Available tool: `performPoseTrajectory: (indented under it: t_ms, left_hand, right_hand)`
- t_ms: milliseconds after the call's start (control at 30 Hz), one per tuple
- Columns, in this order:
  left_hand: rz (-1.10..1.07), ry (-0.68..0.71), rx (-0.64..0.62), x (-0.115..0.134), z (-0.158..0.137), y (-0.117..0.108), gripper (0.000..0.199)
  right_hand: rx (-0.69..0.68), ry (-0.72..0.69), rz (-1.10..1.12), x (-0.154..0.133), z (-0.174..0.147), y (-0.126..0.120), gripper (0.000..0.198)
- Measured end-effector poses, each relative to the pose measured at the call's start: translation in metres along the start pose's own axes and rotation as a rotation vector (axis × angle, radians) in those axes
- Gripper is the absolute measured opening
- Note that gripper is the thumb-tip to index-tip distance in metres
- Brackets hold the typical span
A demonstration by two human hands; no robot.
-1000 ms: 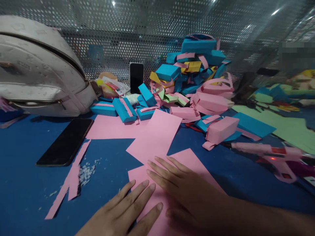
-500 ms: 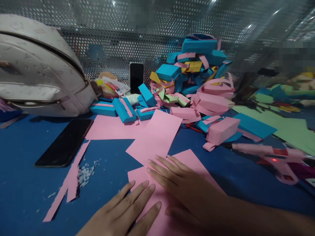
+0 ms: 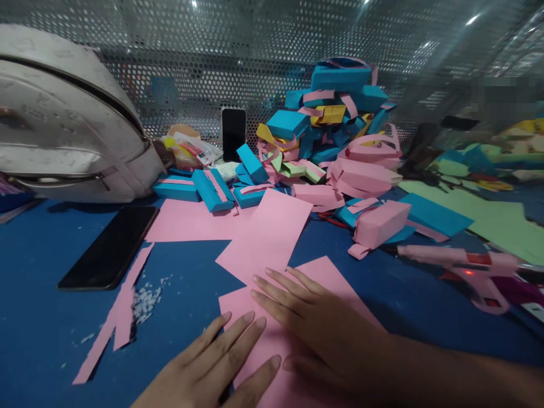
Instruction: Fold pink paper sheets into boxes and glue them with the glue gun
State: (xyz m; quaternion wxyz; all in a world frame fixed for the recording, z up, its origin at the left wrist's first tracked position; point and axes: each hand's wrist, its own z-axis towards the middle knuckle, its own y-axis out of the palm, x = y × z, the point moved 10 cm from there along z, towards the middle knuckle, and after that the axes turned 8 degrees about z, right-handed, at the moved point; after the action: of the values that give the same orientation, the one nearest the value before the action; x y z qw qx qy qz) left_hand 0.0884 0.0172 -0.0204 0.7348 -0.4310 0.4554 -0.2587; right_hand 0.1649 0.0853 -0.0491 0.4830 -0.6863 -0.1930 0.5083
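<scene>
A sheet of pink paper [image 3: 327, 277] lies on the blue table in front of me, its near part running out of view. My left hand [image 3: 216, 357] rests over its left edge, fingers stretched out. Flat on the same sheet lies my right hand [image 3: 310, 317], fingers extended to the far left and thumb lower down. Just beyond the right fingertips is another pink sheet [image 3: 267, 238], set at an angle. A third pink sheet [image 3: 191, 221] lies behind that one. Torn pink strips [image 3: 123, 311] lie left of my hands, beside small whitish scraps [image 3: 147, 300].
A pink glue gun [image 3: 463, 258] with a lit red light lies at right. Blue and pink paper boxes [image 3: 340, 130] are heaped at the back. One phone [image 3: 110, 246] lies flat at left; another phone [image 3: 233, 133] stands upright. A white backpack [image 3: 72, 124] stands at back left.
The view has shifted very slightly, so things on the right sit a little further left. Both hands stay where they were on the pink sheet.
</scene>
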Motion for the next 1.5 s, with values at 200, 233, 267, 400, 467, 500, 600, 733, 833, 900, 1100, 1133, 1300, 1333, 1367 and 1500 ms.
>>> performPoseTrajectory:
  t_ms: [200,233,267,400,467,500,600,733,833,900,1100,1133,1300,1333,1367,1500]
  left_hand:
    - [-0.109,-0.113,0.105,0.002,-0.004,-0.001,0.048]
    - [-0.125,-0.116,0.114,0.003,-0.003,-0.003,0.047]
    - [-0.145,-0.106,0.110,0.003,0.000,-0.005,0.045]
    - [-0.240,0.078,-0.022,0.011,0.014,-0.019,0.043]
    - [-0.315,0.119,-0.075,0.007,0.016,-0.028,0.045]
    - [-0.345,0.139,-0.103,0.007,0.015,-0.031,0.049]
    - [-0.391,0.168,-0.174,0.008,0.009,-0.033,0.061]
    - [-0.428,0.175,-0.205,0.014,0.004,-0.029,0.064]
    - [-0.463,0.179,-0.226,0.018,0.002,-0.025,0.063]
    - [-0.485,0.177,-0.231,0.020,0.002,-0.025,0.061]
    - [-0.515,0.171,-0.264,0.024,0.002,-0.024,0.055]
    - [-0.516,0.170,-0.266,0.025,0.002,-0.025,0.054]
    - [-0.540,0.166,-0.216,0.025,0.004,-0.035,0.052]
    - [-0.544,0.164,-0.204,0.025,0.004,-0.037,0.051]
    - [-0.545,0.162,-0.194,0.024,0.004,-0.038,0.052]
    - [-0.519,0.165,-0.188,0.024,0.005,-0.041,0.054]
  right_hand:
    - [0.004,0.014,0.013,-0.001,0.001,-0.003,0.072]
    - [0.014,0.015,0.008,-0.002,0.001,-0.004,0.072]
    - [0.024,0.017,-0.001,-0.002,0.000,-0.005,0.072]
    - [0.070,-0.003,-0.051,-0.007,-0.005,-0.008,0.067]
    - [0.090,-0.039,-0.088,-0.011,-0.007,-0.009,0.065]
    - [0.098,-0.056,-0.112,-0.013,-0.008,-0.009,0.065]
    - [0.099,-0.141,-0.196,-0.022,-0.010,-0.007,0.059]
    - [0.189,-0.265,-0.343,-0.048,-0.023,-0.006,0.039]
    - [0.297,-0.229,-0.373,-0.066,-0.041,-0.009,0.033]
    - [0.268,-0.188,-0.329,-0.076,-0.053,-0.001,0.032]
    - [0.259,-0.076,-0.318,-0.090,-0.081,0.011,0.038]
    - [0.287,-0.074,-0.332,-0.091,-0.085,0.010,0.037]
    - [0.307,0.030,-0.347,-0.082,-0.106,-0.004,0.034]
    - [0.292,0.059,-0.349,-0.079,-0.111,-0.007,0.034]
    - [0.281,0.084,-0.353,-0.077,-0.116,-0.010,0.034]
    - [0.295,0.168,-0.394,-0.069,-0.136,-0.024,0.033]
